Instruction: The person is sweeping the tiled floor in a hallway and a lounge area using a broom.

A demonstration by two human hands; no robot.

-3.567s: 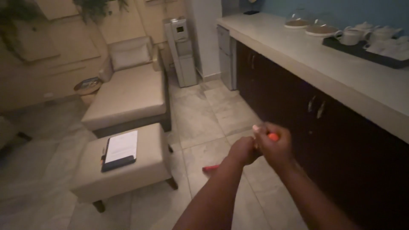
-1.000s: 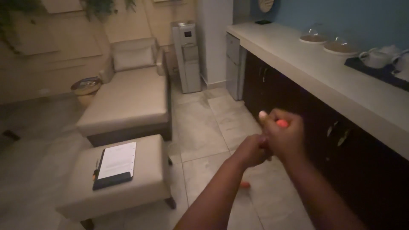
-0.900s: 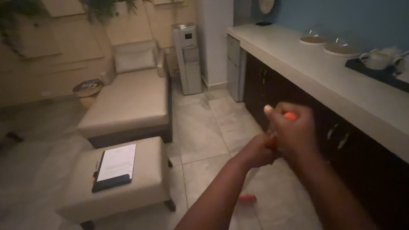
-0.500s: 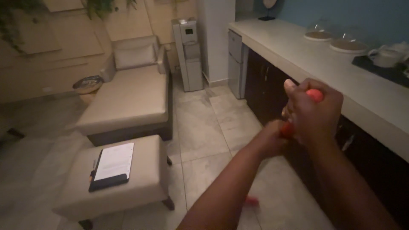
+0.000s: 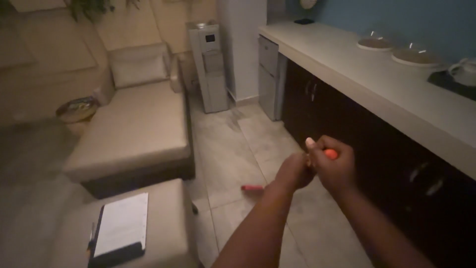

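Dim tiled lounge w/ dark cabinets (image 5: pixel 347 114) at right: both hands wrap one orange-tipped handle (image 5: pixel 329 154), right hand (image 5: pixel 333 167) clamped at its top end, left hand (image 5: pixel 292 171) clamped just below, touching it. Its red lower end (image 5: pixel 253 188) shows near the floor (image 5: pixel 233 149), by the ottoman (image 5: pixel 163 223) w/ clipboard (image 5: pixel 119 233). Prob. a light, stiff pole; best gripped high, hands stacked.

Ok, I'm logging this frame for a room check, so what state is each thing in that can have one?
Right hand: closed around the orange handle.
Left hand: closed on the same handle, just below.
Red end piece: low, at the tiled floor.
Clipboard: lying flat on the ottoman, paper up.
Cabinet doors: shut.
Glass domes: sitting covered on the counter.
Lounge chair: unoccupied.
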